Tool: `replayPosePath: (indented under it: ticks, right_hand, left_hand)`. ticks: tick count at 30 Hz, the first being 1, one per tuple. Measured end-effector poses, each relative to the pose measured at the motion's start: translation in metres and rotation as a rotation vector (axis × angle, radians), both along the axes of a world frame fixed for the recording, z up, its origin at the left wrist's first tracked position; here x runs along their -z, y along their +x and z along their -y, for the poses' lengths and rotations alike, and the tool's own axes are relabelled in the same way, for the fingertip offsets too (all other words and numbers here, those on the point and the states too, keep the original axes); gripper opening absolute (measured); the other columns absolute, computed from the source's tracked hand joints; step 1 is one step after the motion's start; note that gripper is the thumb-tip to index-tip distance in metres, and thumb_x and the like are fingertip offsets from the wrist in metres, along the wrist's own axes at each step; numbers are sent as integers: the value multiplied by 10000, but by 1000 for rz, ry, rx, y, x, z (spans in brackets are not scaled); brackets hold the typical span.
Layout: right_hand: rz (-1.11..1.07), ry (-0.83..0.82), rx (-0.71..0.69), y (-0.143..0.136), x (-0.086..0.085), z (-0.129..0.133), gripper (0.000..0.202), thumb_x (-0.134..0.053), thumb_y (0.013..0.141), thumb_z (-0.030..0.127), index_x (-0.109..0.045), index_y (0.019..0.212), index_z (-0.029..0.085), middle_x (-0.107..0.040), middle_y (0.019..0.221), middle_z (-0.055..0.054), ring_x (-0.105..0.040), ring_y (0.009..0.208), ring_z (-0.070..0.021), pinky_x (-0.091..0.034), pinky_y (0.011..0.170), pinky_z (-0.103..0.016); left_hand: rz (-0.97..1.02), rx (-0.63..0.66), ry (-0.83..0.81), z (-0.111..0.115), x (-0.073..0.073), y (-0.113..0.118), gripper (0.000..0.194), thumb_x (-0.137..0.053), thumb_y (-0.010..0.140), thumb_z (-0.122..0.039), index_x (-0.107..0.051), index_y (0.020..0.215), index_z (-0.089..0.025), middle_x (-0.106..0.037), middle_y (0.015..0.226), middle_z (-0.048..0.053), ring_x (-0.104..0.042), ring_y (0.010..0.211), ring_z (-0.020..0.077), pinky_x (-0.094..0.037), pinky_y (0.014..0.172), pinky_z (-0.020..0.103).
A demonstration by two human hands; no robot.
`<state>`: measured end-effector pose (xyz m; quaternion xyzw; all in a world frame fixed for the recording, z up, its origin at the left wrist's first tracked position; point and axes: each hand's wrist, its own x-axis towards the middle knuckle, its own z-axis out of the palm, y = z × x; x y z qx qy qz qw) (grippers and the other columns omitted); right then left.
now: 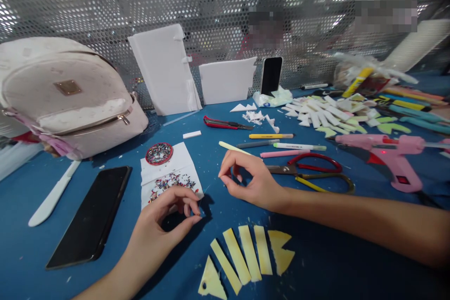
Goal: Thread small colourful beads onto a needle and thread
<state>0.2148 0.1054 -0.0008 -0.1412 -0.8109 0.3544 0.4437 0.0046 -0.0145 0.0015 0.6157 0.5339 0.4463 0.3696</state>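
My left hand [168,220] hovers over the near edge of a white paper [183,154] strewn with coloured flakes, its fingers curled toward the thumb. My right hand [255,180], left of the scissors [290,168], has thumb and index pinched together. A faint thin strand seems to show between the hands; what the fingertips hold is too small to make out. Below them, yellow-tinted cut pieces lie in a fish shape: a head [212,279] with a hole, several strips [249,253] and a notched tail [279,253]. A red round lid [159,153] full of glitter rests on the paper.
A black phone [91,220] and a white plastic knife [54,197] lie at left by a backpack [70,98]. Behind are a red cutter [221,123], markers [270,136] and white foam boards [228,82]. A pink glue gun [397,154] and piled foam scraps [326,110] occupy the right.
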Motion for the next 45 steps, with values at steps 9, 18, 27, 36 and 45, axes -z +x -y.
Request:
replayPosePath:
  ticks: [9, 18, 27, 36, 45]
  right_hand:
    - [-3, 5, -2, 0, 0, 0, 100, -598, 856, 73, -595, 861, 172, -589, 801, 8, -530, 671, -88, -396, 548, -211]
    - [-1, -4, -8, 0, 1, 0, 98, -601, 849, 72, -599, 859, 170, -592, 804, 7, -527, 670, -88, -396, 548, -213]
    - [10, -1, -2, 1, 2, 0, 87, -607, 851, 83, -600, 860, 170, -591, 804, 8, -530, 676, -91, -399, 554, -216]
    - [26, 1, 2, 1, 2, -1, 104, -599, 853, 76, -595, 862, 179, -591, 810, 7, -527, 679, -96, -401, 562, -223]
    - [37, 5, 17, 0, 1, -1, 104, -594, 856, 79, -592, 862, 183, -596, 805, 6, -528, 676, -100, -401, 558, -226]
  left_hand:
    - [5, -9, 30, -2, -3, 1, 159, -694, 846, -120, -671, 958, -231, -707, 790, -22, -638, 707, 106, -548, 694, 178]
    - [-1, -5, 40, -1, -2, 1, 170, -697, 842, -121, -677, 957, -244, -711, 782, -28, -645, 707, 101, -552, 689, 166]
    - [-3, -11, 64, -1, -1, 1, 185, -688, 845, -109, -680, 970, -246, -706, 792, -29, -643, 711, 94, -548, 693, 152]
    - [-4, -59, 60, -1, 0, -1, 138, -662, 866, -114, -674, 938, -231, -679, 803, -15, -633, 730, 109, -542, 705, 173]
    - [-35, -85, 99, 0, -1, -3, 84, -673, 864, -149, -672, 911, -218, -674, 811, -1, -621, 707, 119, -537, 670, 192]
